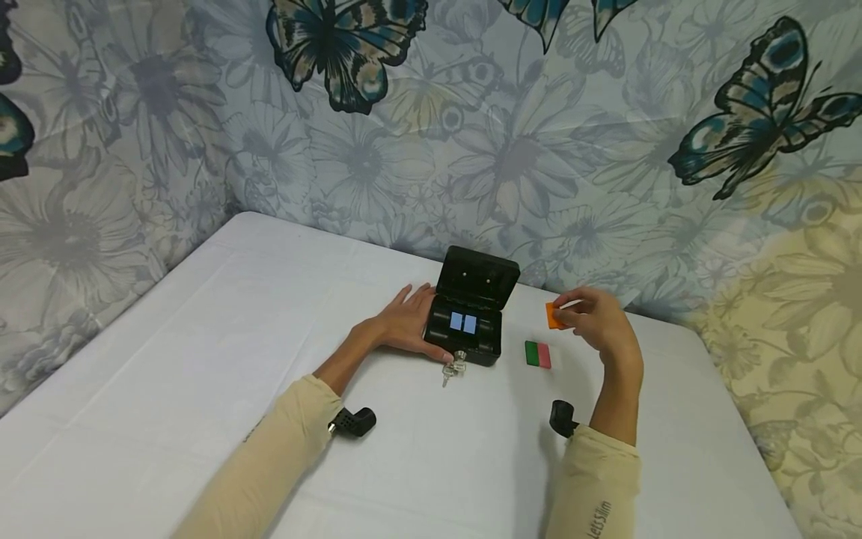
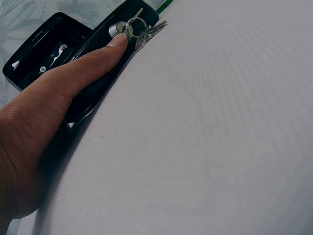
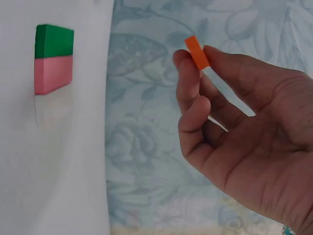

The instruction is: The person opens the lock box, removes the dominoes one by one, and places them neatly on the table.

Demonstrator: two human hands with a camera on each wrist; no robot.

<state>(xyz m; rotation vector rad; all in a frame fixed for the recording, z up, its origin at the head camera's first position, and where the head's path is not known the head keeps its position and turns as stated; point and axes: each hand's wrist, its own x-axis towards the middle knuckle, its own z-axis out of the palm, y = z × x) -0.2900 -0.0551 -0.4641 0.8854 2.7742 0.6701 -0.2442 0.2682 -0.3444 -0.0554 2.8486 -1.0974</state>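
Observation:
A small black cash box (image 1: 488, 350) stands on the table with its lid (image 1: 480, 275) tilted up. Two light blue rectangles (image 1: 469, 324) lie side by side in it. My left hand (image 1: 402, 327) rests along the box's left side, fingers stretched toward the back. Its straight thumb (image 2: 93, 63) lies across the front, its tip touching the lock (image 2: 116, 29), from which a ring of keys (image 2: 141, 32) hangs. Right of the box, my right hand (image 1: 598, 323) pinches an orange block (image 3: 196, 52) between thumb and fingers, above the table. Nearer me lie a green block (image 3: 55, 41) and a pink block (image 3: 55, 74), touching.
White cloth covers the table (image 1: 417, 464). Behind it hangs a floral backdrop (image 1: 377, 165) with butterflies, close to the box and the right hand. Dark wrist cameras (image 1: 355, 423) sit on both sleeved forearms.

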